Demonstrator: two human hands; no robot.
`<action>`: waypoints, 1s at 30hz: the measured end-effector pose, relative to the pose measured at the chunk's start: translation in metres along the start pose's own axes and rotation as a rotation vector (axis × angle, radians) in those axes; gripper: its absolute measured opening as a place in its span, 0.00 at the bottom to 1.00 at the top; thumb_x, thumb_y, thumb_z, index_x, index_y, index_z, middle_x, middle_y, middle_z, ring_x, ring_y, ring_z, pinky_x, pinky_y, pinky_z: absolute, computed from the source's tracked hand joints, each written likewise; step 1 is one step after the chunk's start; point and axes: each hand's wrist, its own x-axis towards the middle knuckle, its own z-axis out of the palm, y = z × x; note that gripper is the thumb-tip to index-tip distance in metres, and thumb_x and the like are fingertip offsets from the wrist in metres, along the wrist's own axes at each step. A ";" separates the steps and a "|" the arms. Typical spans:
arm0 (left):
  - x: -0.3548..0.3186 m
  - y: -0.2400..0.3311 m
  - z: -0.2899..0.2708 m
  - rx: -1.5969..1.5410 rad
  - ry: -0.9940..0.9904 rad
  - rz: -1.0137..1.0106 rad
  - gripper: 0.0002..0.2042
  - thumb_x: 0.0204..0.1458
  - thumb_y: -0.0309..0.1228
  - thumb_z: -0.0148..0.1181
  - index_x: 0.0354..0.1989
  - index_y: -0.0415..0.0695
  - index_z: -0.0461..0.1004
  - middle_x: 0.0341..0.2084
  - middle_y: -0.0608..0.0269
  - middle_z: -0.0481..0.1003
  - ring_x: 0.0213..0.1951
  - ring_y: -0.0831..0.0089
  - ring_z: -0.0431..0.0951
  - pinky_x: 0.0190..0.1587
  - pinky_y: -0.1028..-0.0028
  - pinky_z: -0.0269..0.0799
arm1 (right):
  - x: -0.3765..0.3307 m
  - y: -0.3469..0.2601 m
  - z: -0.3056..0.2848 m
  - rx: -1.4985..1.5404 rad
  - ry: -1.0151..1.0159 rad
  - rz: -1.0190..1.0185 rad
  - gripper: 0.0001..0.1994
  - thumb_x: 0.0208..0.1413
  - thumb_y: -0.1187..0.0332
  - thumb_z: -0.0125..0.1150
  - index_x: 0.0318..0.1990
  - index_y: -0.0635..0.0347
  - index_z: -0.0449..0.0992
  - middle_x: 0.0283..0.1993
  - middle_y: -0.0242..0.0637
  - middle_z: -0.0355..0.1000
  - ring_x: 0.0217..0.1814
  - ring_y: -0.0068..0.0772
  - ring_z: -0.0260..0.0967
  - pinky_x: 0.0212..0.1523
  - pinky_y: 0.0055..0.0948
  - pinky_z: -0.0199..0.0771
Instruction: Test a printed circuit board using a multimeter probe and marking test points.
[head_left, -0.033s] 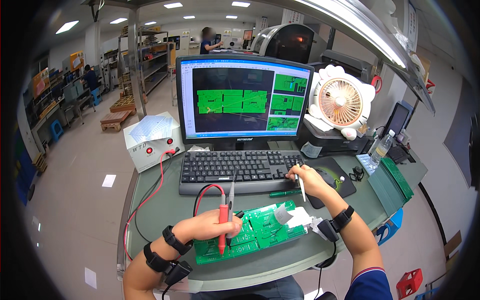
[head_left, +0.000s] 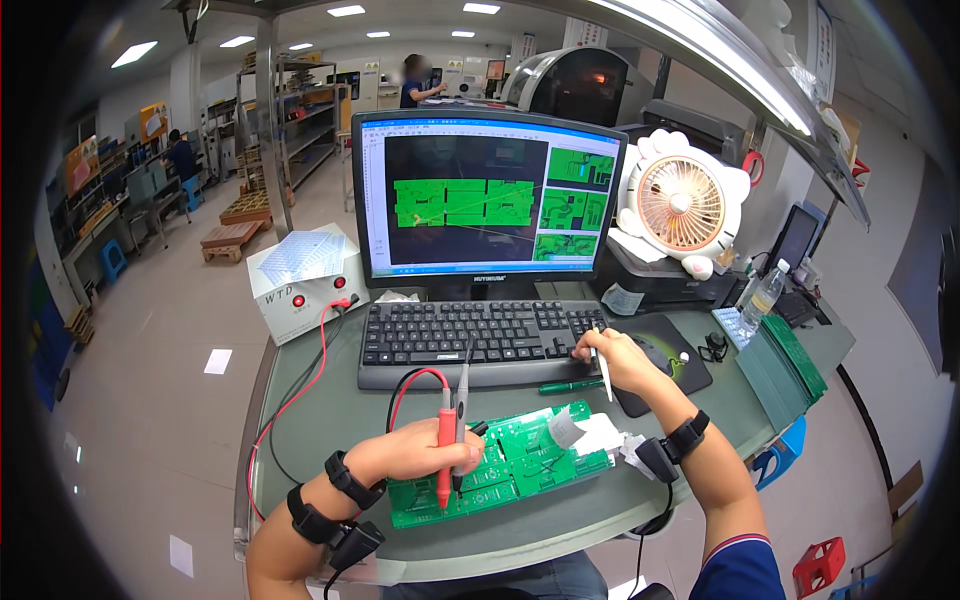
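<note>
A red test probe and a dark grey test probe stand nearly upright in my left hand, which is closed around them. Their lower ends point down at the green circuit board; I cannot tell whether the tips touch it. White paper labels lie at the board's right end. Over the right end of the black keyboard, my right hand is closed on a slim white pointed tool, perhaps a pen. Its fingertips rest at the keys.
Behind the keyboard stands a monitor showing a green board layout. A white tester box feeds the probe leads at left. On the right are a mouse pad, a fan, a bottle and stacked green boards.
</note>
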 end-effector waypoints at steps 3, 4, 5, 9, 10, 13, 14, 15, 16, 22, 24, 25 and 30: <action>-0.001 -0.003 0.001 -0.009 0.006 -0.014 0.15 0.55 0.36 0.45 0.20 0.39 0.63 0.18 0.66 0.61 0.24 0.74 0.60 0.32 0.72 0.60 | -0.003 -0.018 -0.014 0.256 0.054 0.055 0.06 0.60 0.66 0.53 0.39 0.56 0.73 0.31 0.40 0.77 0.36 0.42 0.76 0.38 0.36 0.72; -0.002 -0.003 0.001 -0.010 0.006 -0.016 0.15 0.55 0.36 0.45 0.20 0.39 0.63 0.18 0.66 0.61 0.24 0.74 0.60 0.32 0.72 0.60 | -0.004 -0.032 -0.020 0.305 0.129 0.144 0.09 0.64 0.63 0.51 0.40 0.57 0.74 0.24 0.37 0.77 0.28 0.35 0.76 0.33 0.32 0.72; -0.001 -0.002 0.001 0.000 0.011 -0.027 0.15 0.55 0.36 0.45 0.20 0.39 0.63 0.17 0.66 0.61 0.24 0.74 0.60 0.32 0.72 0.60 | -0.008 -0.038 -0.023 0.398 0.201 0.157 0.14 0.66 0.59 0.50 0.40 0.59 0.75 0.21 0.35 0.76 0.24 0.27 0.74 0.31 0.27 0.71; -0.006 -0.005 -0.005 0.064 -0.064 -0.072 0.17 0.59 0.40 0.44 0.21 0.42 0.65 0.19 0.66 0.64 0.28 0.72 0.62 0.42 0.70 0.60 | -0.010 -0.083 -0.051 0.867 0.274 0.215 0.18 0.66 0.54 0.49 0.34 0.59 0.76 0.17 0.25 0.64 0.18 0.15 0.59 0.21 0.18 0.56; -0.009 0.000 -0.006 0.073 -0.071 -0.077 0.18 0.58 0.40 0.44 0.20 0.43 0.66 0.19 0.66 0.65 0.28 0.71 0.61 0.44 0.69 0.58 | -0.011 -0.093 -0.051 1.007 0.291 0.199 0.18 0.65 0.53 0.49 0.32 0.57 0.74 0.19 0.25 0.64 0.19 0.15 0.58 0.21 0.18 0.56; -0.012 0.006 -0.009 0.167 -0.015 0.127 0.16 0.55 0.39 0.45 0.19 0.42 0.64 0.17 0.66 0.63 0.26 0.72 0.58 0.41 0.69 0.59 | -0.013 -0.131 -0.053 1.271 0.188 0.221 0.13 0.62 0.55 0.55 0.33 0.54 0.67 0.29 0.26 0.66 0.24 0.16 0.65 0.27 0.16 0.63; -0.010 0.008 -0.011 0.173 -0.027 0.161 0.17 0.55 0.40 0.44 0.19 0.43 0.65 0.18 0.67 0.65 0.29 0.71 0.57 0.45 0.67 0.57 | -0.016 -0.141 -0.054 1.296 0.138 0.230 0.13 0.62 0.55 0.57 0.35 0.54 0.67 0.29 0.26 0.66 0.26 0.17 0.67 0.30 0.17 0.64; -0.010 0.010 -0.010 0.173 -0.030 0.163 0.17 0.55 0.40 0.44 0.19 0.43 0.65 0.18 0.67 0.65 0.29 0.71 0.57 0.45 0.67 0.57 | -0.019 -0.148 -0.053 1.320 0.087 0.237 0.13 0.62 0.56 0.58 0.37 0.53 0.66 0.30 0.26 0.67 0.29 0.18 0.69 0.32 0.17 0.66; -0.010 0.013 -0.008 0.125 -0.035 0.159 0.17 0.55 0.41 0.44 0.18 0.44 0.65 0.17 0.67 0.65 0.30 0.71 0.57 0.44 0.68 0.57 | -0.021 -0.151 -0.052 1.317 0.056 0.216 0.13 0.62 0.55 0.59 0.38 0.51 0.65 0.31 0.28 0.68 0.32 0.21 0.72 0.33 0.19 0.67; -0.012 0.020 -0.001 0.055 -0.051 0.183 0.18 0.55 0.42 0.44 0.18 0.44 0.66 0.17 0.67 0.65 0.31 0.71 0.59 0.41 0.68 0.57 | -0.024 -0.169 -0.046 1.212 -0.017 0.087 0.13 0.64 0.56 0.56 0.39 0.56 0.65 0.30 0.30 0.72 0.33 0.18 0.71 0.35 0.19 0.67; -0.013 0.020 0.000 0.041 -0.041 0.186 0.18 0.56 0.43 0.44 0.18 0.45 0.66 0.17 0.67 0.65 0.31 0.71 0.59 0.41 0.68 0.57 | -0.024 -0.174 -0.041 1.176 -0.056 0.067 0.13 0.64 0.57 0.56 0.39 0.56 0.65 0.30 0.30 0.72 0.34 0.17 0.71 0.35 0.19 0.68; -0.014 0.019 0.000 0.039 -0.039 0.186 0.18 0.56 0.42 0.44 0.18 0.44 0.67 0.17 0.67 0.65 0.31 0.71 0.59 0.41 0.68 0.57 | -0.023 -0.177 -0.039 1.142 -0.091 0.044 0.12 0.64 0.58 0.56 0.39 0.57 0.65 0.30 0.31 0.73 0.34 0.17 0.71 0.35 0.19 0.68; -0.013 0.020 0.001 -0.015 -0.025 0.169 0.18 0.56 0.41 0.45 0.19 0.43 0.67 0.18 0.66 0.67 0.31 0.72 0.61 0.42 0.70 0.59 | -0.019 -0.186 -0.028 1.176 -0.204 0.067 0.09 0.62 0.67 0.59 0.40 0.60 0.66 0.34 0.35 0.75 0.35 0.20 0.74 0.34 0.19 0.72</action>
